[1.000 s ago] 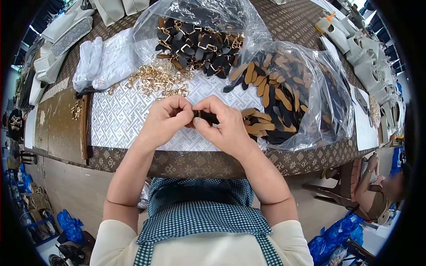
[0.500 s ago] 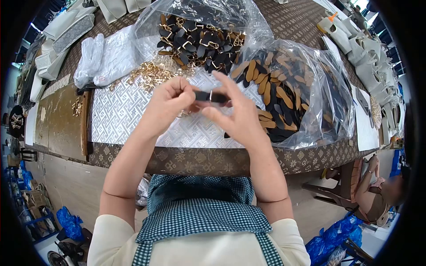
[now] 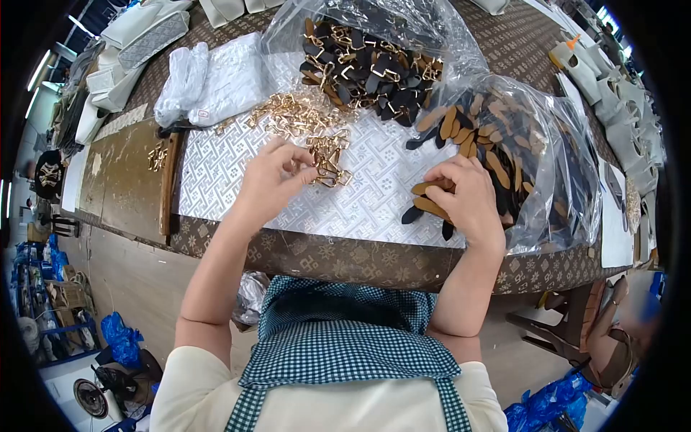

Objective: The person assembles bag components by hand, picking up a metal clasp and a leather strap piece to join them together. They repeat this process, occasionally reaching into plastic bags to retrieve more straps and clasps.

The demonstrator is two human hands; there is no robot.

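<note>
My left hand (image 3: 277, 180) is at the near pile of gold metal buckles (image 3: 330, 160), thumb and forefinger pinched at the pile's left edge on a buckle. At the right, my right hand (image 3: 468, 198) has its fingers closed on a leather tab (image 3: 432, 209) with a brown face, at the edge of a heap of black and brown tabs (image 3: 504, 165). That heap spills from a clear plastic bag (image 3: 558, 201). Farther back lies a pile of black tabs fitted with gold buckles (image 3: 371, 68), partly inside another clear bag (image 3: 461, 36).
Loose gold hardware (image 3: 288, 115) is spread behind my left hand. White plastic-wrapped packs (image 3: 227, 79) lie at the back left, by a worn brown board (image 3: 122, 180). Pale bags (image 3: 619, 108) line the right side. A person (image 3: 612, 331) sits at the lower right.
The black tab with a metal buckle held between my hands is no longer in them. My hands have moved apart, left to the buckles and right to the leather tabs. The view has shifted.
</note>
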